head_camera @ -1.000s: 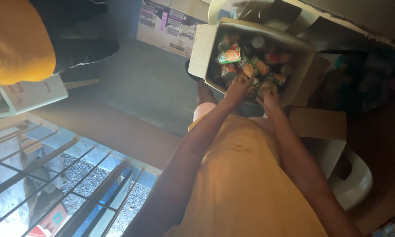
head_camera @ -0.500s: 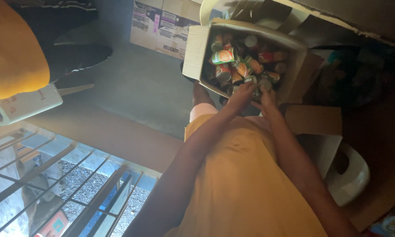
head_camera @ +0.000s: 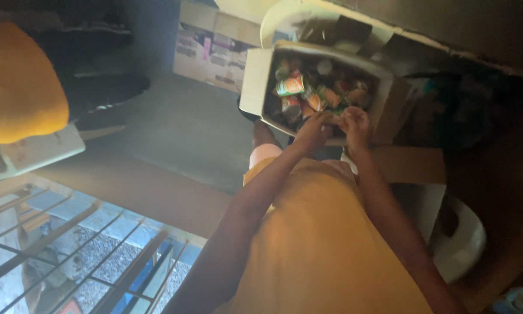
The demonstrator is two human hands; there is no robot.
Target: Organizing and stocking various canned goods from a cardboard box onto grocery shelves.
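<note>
Since the earlier frames the box [head_camera: 255, 87] had slid up and to the right in the view as the head shifted, and both hands had stayed at its near edge, working among the cans [head_camera: 308, 96].

The left hand [head_camera: 312, 129] lay over the near row with its fingers curled down among the cans; whether it actually gripped one could not be told in the dim light. The right hand [head_camera: 356, 123] sat just beside it, fingers bent into the same corner, and its hold could not be told either. The two hands were close together, almost touching.

The box looked nearly full: cans lay on their sides in a jumble, one with a green and orange label [head_camera: 290, 86] near the far left. None stood outside the box, so the sorting or lifting seemed barely begun, as a judgement.

Room was tight. The box's white flap stood open on the left, a second carton [head_camera: 212, 46] sat beyond it, and a white chair [head_camera: 459, 250] pressed close on the right. Bare floor [head_camera: 180, 128] lay open to the left, with a grille [head_camera: 69, 256] below.
</note>
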